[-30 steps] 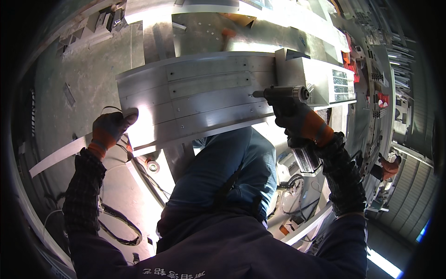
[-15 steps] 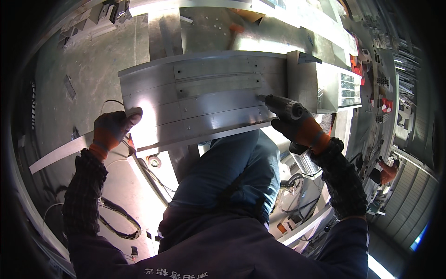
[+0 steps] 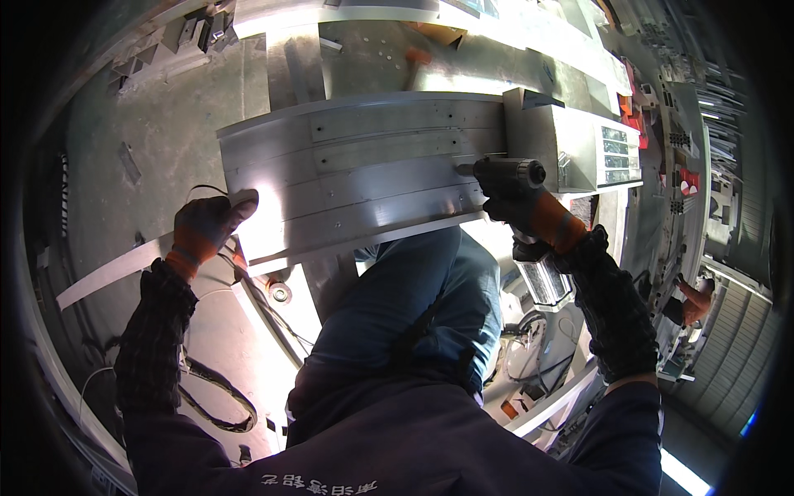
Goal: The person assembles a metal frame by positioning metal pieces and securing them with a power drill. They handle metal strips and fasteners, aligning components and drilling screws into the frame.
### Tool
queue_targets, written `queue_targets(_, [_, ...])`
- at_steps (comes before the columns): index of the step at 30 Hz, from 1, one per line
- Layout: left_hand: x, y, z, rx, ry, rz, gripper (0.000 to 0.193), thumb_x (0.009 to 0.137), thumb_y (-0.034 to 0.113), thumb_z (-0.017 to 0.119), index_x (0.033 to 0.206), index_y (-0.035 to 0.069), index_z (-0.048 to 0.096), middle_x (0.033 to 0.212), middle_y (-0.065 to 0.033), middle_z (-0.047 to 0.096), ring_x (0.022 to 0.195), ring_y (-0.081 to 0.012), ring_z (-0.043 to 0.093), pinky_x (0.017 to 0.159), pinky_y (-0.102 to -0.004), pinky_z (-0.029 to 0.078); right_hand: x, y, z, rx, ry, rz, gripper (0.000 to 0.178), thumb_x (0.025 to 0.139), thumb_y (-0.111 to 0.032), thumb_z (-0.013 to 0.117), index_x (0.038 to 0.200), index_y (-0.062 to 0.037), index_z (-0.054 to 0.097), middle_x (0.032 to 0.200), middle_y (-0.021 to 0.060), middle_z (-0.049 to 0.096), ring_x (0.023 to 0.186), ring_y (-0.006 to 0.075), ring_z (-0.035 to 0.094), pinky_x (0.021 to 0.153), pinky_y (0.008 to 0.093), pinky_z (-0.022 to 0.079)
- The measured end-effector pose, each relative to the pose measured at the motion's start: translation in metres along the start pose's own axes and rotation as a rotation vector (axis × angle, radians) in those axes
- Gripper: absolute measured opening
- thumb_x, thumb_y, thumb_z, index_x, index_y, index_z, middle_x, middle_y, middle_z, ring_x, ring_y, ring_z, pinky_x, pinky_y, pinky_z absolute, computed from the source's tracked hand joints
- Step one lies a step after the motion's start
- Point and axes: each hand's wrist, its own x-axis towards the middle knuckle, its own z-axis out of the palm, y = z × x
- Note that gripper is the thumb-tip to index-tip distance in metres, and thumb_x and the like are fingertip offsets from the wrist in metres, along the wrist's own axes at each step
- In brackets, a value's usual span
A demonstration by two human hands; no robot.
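A long silver sheet-metal panel [image 3: 372,169] lies across in front of my knees, with seams and small holes or rivets in rows. My left hand [image 3: 205,225], in a grey and orange glove, grips the panel's left edge, thumb on top and the other fingers partly hidden. My right hand [image 3: 533,217], gloved alike, is wrapped round the handle of a pistol-shaped rivet gun [image 3: 509,172]. The gun's nose points left over the right part of the panel; whether it touches the metal I cannot tell. A shiny cylinder shows below my right hand.
A metal box section [image 3: 542,136] adjoins the panel's right end. Beyond the panel, an orange-headed hammer [image 3: 417,58] lies on the grey surface. A looped black cable [image 3: 219,401] lies at the lower left. Another person's hand [image 3: 696,299] shows at the far right.
The rivet gun has turned more level, its back end swinging up and slightly right. The view has shifted a little; my left hand keeps its place on the panel's edge.
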Motion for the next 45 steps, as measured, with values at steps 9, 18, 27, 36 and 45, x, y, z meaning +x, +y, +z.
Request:
queue_targets(9, [0.005,0.015,-0.011,-0.049,-0.02,-0.04,0.076,0.107,0.07,0.041,0.073,0.01,0.074,0.073,-0.0111,0.072,0.074,-0.0357,0.071,0.075,-0.0454,0.056,-0.005,-0.032,-0.006,-0.09,-0.075,0.302,0.055,0.096,0.001,0.065,0.149,-0.0093,0.058,0.099,0.0051,0.068,0.079,0.0129,0.064,0.066,0.0285,0.057])
queue_targets(18, [0.01,0.027,-0.028,-0.178,-0.205,-0.34,0.092,0.091,0.093,0.042,0.079,0.01,0.081,0.078,-0.0146,0.076,0.079,-0.0364,0.074,0.083,-0.0471,0.057,-0.066,-0.068,0.069,-0.106,-0.367,-0.023,0.067,0.09,-0.013,0.077,0.152,-0.0062,0.053,0.129,0.0135,0.071,0.097,0.0195,0.075,0.084,0.0315,0.062])
queue_targets(27, [0.012,0.025,-0.031,-0.222,-0.256,-0.365,0.091,0.09,0.094,0.042,0.079,0.013,0.079,0.08,-0.0124,0.076,0.082,-0.0346,0.073,0.086,-0.0479,0.055,-0.062,-0.098,0.098,-0.467,-0.222,-0.183,0.044,0.09,-0.026,0.078,0.128,-0.0059,0.068,0.099,0.013,0.076,0.088,0.0299,0.076,0.08,0.0397,0.062])
queue_targets(36, [0.009,0.028,-0.039,-0.186,-0.248,-0.338,0.088,0.093,0.09,0.042,0.081,0.012,0.08,0.084,-0.0132,0.077,0.088,-0.036,0.073,0.089,-0.0468,0.056,-0.003,-0.114,0.106,-0.237,-0.221,-0.064,0.042,0.094,-0.017,0.076,0.133,-0.0044,0.065,0.098,0.0094,0.075,0.083,0.0193,0.072,0.076,0.0362,0.061])
queue_targets(45, [0.008,0.025,-0.033,-0.208,-0.235,-0.353,0.089,0.091,0.093,0.043,0.086,0.013,0.083,0.088,-0.0131,0.079,0.091,-0.0378,0.074,0.09,-0.0477,0.056,0.019,-0.117,0.122,-0.269,-0.133,0.06,0.03,0.098,-0.016,0.078,0.125,-0.0066,0.072,0.098,0.0036,0.075,0.085,0.0124,0.071,0.074,0.0305,0.059])
